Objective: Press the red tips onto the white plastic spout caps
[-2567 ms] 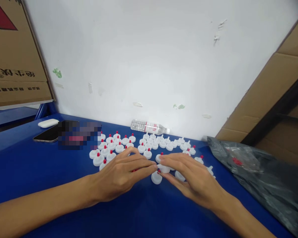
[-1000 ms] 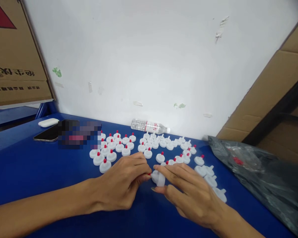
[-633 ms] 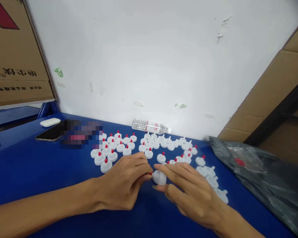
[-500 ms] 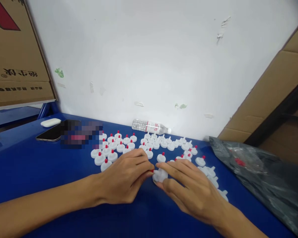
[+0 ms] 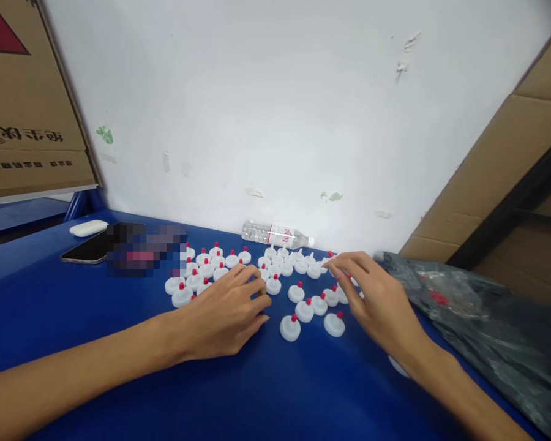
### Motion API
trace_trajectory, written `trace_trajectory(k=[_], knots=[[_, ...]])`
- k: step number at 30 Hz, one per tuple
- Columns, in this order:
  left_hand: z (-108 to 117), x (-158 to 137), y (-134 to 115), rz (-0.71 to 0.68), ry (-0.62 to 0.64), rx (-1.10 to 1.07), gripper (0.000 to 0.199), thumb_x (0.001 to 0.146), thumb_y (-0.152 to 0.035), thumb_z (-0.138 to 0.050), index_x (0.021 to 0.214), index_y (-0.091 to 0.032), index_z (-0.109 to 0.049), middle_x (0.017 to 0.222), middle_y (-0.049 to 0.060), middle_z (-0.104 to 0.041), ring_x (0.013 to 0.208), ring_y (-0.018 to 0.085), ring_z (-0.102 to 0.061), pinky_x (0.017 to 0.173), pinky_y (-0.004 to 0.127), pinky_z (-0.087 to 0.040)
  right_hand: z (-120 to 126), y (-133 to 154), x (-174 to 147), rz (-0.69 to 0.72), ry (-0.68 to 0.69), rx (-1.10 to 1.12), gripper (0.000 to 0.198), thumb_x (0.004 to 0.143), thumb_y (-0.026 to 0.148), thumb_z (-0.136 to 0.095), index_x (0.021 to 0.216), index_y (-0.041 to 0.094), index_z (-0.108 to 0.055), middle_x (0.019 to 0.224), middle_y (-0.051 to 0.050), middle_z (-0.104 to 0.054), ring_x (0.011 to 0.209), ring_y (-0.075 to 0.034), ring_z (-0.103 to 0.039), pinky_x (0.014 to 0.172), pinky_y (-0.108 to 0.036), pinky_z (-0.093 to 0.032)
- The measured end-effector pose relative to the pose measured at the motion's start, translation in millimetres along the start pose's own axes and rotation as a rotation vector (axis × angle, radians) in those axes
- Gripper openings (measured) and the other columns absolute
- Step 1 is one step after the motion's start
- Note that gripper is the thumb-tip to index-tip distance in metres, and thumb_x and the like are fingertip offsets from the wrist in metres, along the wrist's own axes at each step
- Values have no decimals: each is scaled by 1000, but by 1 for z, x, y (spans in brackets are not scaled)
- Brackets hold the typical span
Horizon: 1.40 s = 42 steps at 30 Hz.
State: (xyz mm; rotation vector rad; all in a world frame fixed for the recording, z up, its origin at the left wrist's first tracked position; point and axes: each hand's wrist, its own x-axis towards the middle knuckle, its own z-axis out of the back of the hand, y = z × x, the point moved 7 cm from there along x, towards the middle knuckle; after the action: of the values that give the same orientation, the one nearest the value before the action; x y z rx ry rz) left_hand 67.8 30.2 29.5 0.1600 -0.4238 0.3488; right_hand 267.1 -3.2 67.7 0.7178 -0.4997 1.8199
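Observation:
On the blue table stand many round white spout caps [image 5: 290,329], most with a small red tip on the spout. My left hand [image 5: 232,312] hovers low over the left group, its fingers curled inward. A speck of red shows beneath those fingers, but what they hold is hidden. Farther right, my right hand [image 5: 371,294] stretches over the back group, its thumb and forefinger meeting at a white spout cap [image 5: 324,264] there. Bare-spouted white caps [image 5: 300,264] stand just left of those fingertips. A red-tipped white cap [image 5: 334,324] sits between my hands, nearer me.
A clear plastic bottle [image 5: 278,234] lies along the white wall. At the left are a phone [image 5: 85,246] and a white oval case [image 5: 89,228]. A dark plastic bag [image 5: 482,331] covers the right edge. A cardboard box [image 5: 32,110] stands at the upper left.
My hands have come apart. The white cap they held together now stands red-tipped on the table. My right hand has moved up and right to the back caps; my left has drawn slightly left.

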Motion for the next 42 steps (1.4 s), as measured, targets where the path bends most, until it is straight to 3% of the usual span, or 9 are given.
trace_trajectory(k=[3,8,14,20,25,31,36,40,42], knots=[[-4,-1,2,26,35,-1,12,95,-25,-58,95,-16,-66,96,9,-63,101,28,-52,91,46,-46,-9,-13,0,-33,72,-37,28,105,32,-42,113,23,-67,116,-7,-70,97,-24,-70,80,-37,-54],[-4,0,4,34,45,25,11,94,-24,-60,93,-15,-67,95,10,-63,99,28,-52,91,45,-46,-25,-21,-2,0,218,23,34,106,31,-37,112,21,-70,119,-8,-73,111,-25,-68,95,-40,-52],[-8,0,3,3,62,91,12,95,-20,-58,92,-15,-68,96,10,-64,101,28,-52,88,44,-45,-37,-23,-9,66,282,-6,37,107,33,-35,111,22,-70,111,-6,-75,108,-25,-69,98,-42,-51],[-13,0,4,-33,58,104,15,96,-13,-53,88,-15,-65,94,10,-63,99,27,-51,83,40,-44,-29,-26,-2,-4,330,-34,42,107,34,-28,100,22,-67,97,-5,-75,93,-22,-70,87,-37,-48],[-13,-1,4,-48,16,88,12,94,-11,-55,88,-15,-65,92,9,-63,96,26,-52,80,38,-43,-5,-55,3,-201,282,-384,41,103,41,-36,96,19,-69,81,-9,-74,77,-28,-68,72,-38,-43],[-13,-2,5,-36,6,38,11,94,-11,-55,89,-16,-64,97,9,-62,97,25,-52,81,37,-44,-2,-89,-16,-369,416,-557,37,99,46,-44,85,21,-69,63,-9,-68,58,-31,-66,59,-40,-39],[-9,-1,3,-36,-23,13,10,97,-13,-52,97,-16,-61,102,9,-62,95,23,-53,84,36,-45,-17,-95,-32,-307,437,-517,39,97,46,-50,73,22,-70,61,-12,-68,54,-31,-66,52,-39,-38],[-3,0,1,-41,-65,0,11,98,-14,-49,97,-16,-60,95,7,-62,92,22,-54,82,35,-45,-22,-92,-35,-167,357,-507,39,96,41,-53,66,22,-67,54,-11,-64,45,-27,-62,45,-34,-31],[0,0,0,-48,-84,1,13,98,-13,-48,96,-17,-60,93,6,-62,90,21,-54,81,35,-45,-19,-98,-35,-196,332,-514,39,96,42,-52,66,23,-67,54,-11,-64,44,-27,-61,45,-35,-33]])
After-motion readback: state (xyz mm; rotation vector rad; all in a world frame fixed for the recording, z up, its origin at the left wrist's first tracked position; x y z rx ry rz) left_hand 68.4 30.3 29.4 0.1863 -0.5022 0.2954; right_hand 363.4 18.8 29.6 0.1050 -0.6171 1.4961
